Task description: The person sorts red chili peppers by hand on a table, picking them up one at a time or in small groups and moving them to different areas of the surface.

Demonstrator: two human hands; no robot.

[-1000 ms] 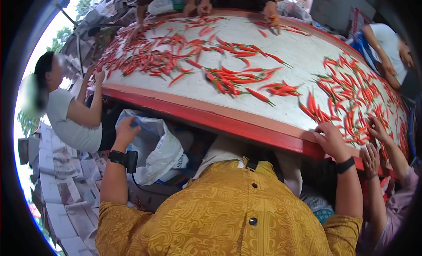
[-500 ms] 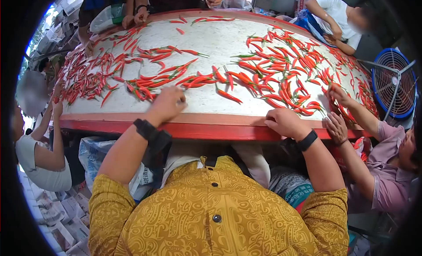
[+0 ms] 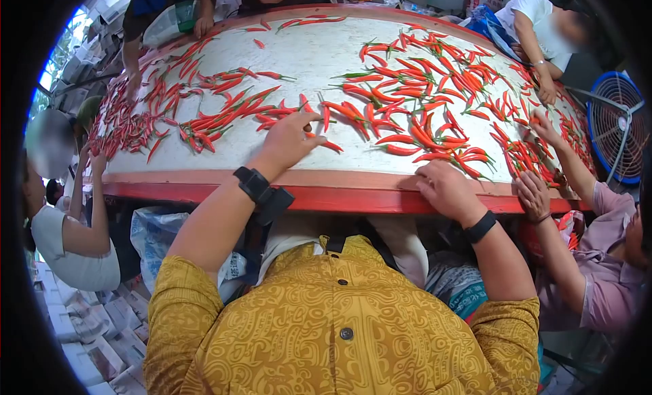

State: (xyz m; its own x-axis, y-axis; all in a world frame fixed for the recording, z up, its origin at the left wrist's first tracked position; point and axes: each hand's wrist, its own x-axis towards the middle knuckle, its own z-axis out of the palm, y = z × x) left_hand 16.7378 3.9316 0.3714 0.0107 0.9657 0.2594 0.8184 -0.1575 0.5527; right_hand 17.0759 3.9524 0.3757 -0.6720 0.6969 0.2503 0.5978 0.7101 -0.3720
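My left hand (image 3: 288,142) reaches over the white tabletop (image 3: 272,161), its thumb and forefinger apart. Just beyond the thumb lies a red chili pepper (image 3: 330,145), partly covered by the fingers. At the table's near edge rests my right hand (image 3: 448,190), fingers curled in; whatever they may hold is hidden. Right behind its knuckles lies a loose pile of red chilies (image 3: 424,134) with green stems. Another row of chilies (image 3: 221,120) stretches left of my left hand. Both my wrists wear black bands.
A red rim (image 3: 326,199) borders the table. At the right, a co-worker's hands (image 3: 534,195) work among chilies close to my right hand. Other people reach in from the left and far sides. A blue-rimmed fan (image 3: 617,127) stands at right, and a plastic bag (image 3: 156,235) hangs below the table.
My left hand has moved right and farther over the table, to the single chili, and its fingers have spread. The right hand stays at the edge. The view has shifted slightly.
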